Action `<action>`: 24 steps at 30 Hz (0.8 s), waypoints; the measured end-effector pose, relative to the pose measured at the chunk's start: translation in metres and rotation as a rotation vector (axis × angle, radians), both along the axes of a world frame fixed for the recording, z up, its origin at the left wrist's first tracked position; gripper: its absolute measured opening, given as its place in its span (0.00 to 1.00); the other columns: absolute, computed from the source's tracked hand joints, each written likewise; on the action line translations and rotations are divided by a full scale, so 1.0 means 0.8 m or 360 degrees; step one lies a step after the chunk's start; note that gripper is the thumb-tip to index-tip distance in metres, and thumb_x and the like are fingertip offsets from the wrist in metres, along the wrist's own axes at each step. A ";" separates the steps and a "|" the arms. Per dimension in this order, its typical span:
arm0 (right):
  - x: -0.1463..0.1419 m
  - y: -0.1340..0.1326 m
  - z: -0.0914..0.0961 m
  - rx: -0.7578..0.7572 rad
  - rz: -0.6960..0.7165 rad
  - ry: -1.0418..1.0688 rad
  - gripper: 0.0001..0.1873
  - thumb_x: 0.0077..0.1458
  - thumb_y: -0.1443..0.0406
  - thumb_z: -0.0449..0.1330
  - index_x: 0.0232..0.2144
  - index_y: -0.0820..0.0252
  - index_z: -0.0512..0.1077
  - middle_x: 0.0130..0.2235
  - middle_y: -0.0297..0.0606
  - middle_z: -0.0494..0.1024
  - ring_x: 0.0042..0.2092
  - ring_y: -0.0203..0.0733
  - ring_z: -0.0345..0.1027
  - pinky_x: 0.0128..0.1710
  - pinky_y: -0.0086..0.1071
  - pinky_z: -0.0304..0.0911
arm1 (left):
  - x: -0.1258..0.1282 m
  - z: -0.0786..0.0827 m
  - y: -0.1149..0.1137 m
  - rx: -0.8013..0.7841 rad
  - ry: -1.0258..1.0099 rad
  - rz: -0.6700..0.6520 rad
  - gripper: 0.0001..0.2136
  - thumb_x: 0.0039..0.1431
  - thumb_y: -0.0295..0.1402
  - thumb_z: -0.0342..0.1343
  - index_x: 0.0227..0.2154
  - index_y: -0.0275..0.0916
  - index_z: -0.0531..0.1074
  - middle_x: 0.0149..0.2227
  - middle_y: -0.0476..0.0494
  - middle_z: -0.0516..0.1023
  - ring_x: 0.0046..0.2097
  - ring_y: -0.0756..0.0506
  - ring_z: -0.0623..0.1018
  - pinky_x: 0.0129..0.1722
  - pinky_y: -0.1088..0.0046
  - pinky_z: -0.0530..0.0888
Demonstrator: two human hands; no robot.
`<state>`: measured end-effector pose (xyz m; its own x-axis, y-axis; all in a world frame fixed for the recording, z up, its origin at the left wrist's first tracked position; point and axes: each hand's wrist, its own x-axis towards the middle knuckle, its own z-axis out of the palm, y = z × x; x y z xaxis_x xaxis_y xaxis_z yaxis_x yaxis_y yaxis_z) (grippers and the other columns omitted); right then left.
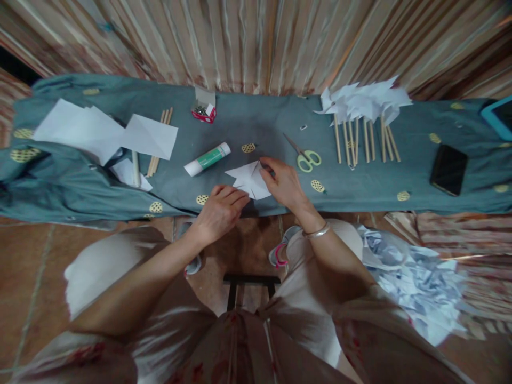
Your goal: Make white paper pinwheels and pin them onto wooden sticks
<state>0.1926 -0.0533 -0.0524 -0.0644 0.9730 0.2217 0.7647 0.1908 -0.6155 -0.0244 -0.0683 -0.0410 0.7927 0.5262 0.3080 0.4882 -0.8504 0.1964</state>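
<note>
Striped curtains [240, 42] are hung behind a long bench [276, 117], which is covered by a grey-green cloth [372, 192] printed with yellow pineapples. Near the middle of the front edge, a white paper piece [251, 181], cut into points, is laid between the two hands. Its lower left part is touched by the bent fingers of the left hand [222, 210]; whether that grip is pinched on the paper cannot be told, as the thumb is hidden. At its upper right edge, the paper is held between the thumb and index finger of the right hand [286, 184], above whose wrist a silver bangle [318, 231] is worn.

Just beyond the left hand, a green-and-white glue stick [208, 159] is laid aslant; farther back, small metal pieces are held in an opened red-and-white box [204, 111]. Green-handled scissors [307, 160] are placed near the right hand. At far left, white paper sheets [80, 125] are spread beside wooden sticks [166, 117]. At right, white paper pinwheels [364, 102] on sticks are lined up, and a dark smartphone [449, 169] is set beyond them.
</note>
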 end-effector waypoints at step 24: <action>0.006 -0.033 0.002 -0.0111 0.0059 0.0237 0.19 0.55 0.69 0.51 0.47 0.57 0.75 0.44 0.40 0.82 0.43 0.42 0.76 0.47 0.37 0.70 | 0.029 0.000 0.020 0.0231 0.0014 0.0039 0.10 0.67 0.29 0.50 0.34 0.39 0.77 0.36 0.43 0.80 0.42 0.42 0.74 0.48 0.57 0.68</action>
<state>0.1971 -0.0795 -0.0505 -0.0722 0.9839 0.1635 0.6571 0.1702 -0.7343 -0.0009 -0.0526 -0.0411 0.7833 0.4957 0.3752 0.5102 -0.8574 0.0677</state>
